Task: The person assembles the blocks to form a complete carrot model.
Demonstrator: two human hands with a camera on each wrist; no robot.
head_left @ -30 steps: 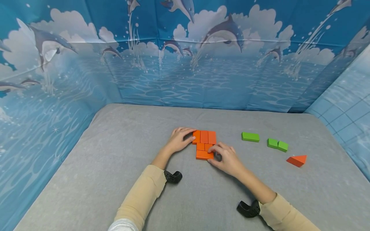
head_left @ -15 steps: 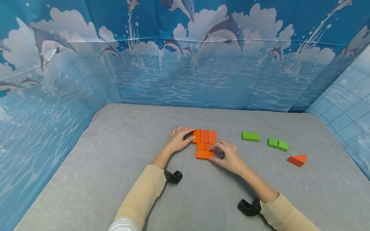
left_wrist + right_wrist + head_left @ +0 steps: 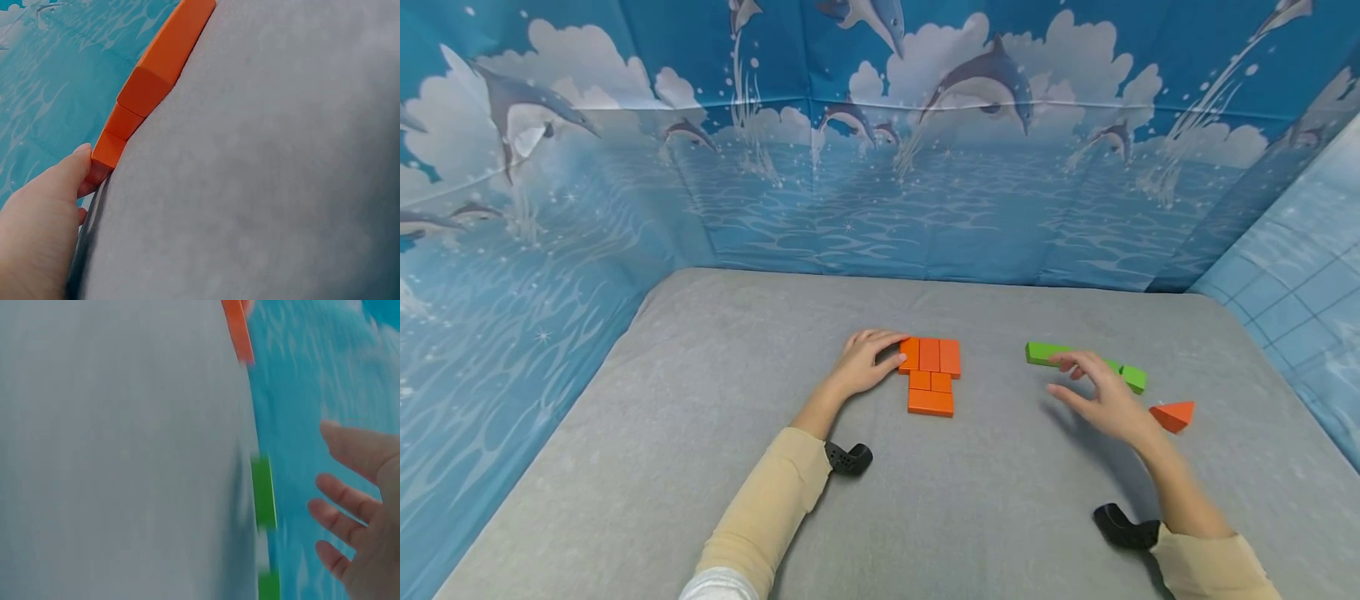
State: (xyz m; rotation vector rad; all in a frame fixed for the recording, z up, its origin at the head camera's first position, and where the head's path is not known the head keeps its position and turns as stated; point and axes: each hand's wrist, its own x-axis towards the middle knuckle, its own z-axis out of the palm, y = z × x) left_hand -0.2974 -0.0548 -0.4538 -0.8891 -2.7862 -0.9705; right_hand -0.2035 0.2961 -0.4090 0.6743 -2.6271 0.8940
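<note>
Several orange blocks [image 3: 929,354] lie flat in a joined group mid-table, an upper row of three upright oblongs, two small pieces beneath, and a wide oblong [image 3: 930,403] nearest the person. My left hand [image 3: 867,363] rests at the group's left side, with thumb and fingertips touching the leftmost orange block [image 3: 109,150]. My right hand [image 3: 1101,400] hovers over the table's right part with nothing in it, fingers loosely spread. In the head view it partly covers the green blocks [image 3: 1133,378]. A longer green block [image 3: 1043,353] lies just beyond its fingertips.
An orange triangular block [image 3: 1174,415] lies right of my right hand, partly behind the wrist. Grey cloth covers the table [image 3: 760,358]. A blue dolphin-print curtain [image 3: 880,208] stands along the back and sides. Black wrist devices [image 3: 850,458] sit on both arms.
My right hand has left the orange group's right side and swung right, over toward the green blocks. My left hand stays in place, and the orange group looks the same.
</note>
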